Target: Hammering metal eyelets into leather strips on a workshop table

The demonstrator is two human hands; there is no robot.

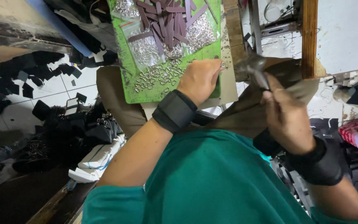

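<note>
Gripping a hammer (257,70) by its handle, the right hand (286,118) stood at three o'clock of the left hand (199,79), which pinched a small metal ring (223,64) at the green board's (131,89) edge; steadier pinching would have helped, I judged.

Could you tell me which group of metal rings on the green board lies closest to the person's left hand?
The loose rings on the bare green board, just beside the left hand. The others sit farther up in clear bags, near the brown strips.
</note>
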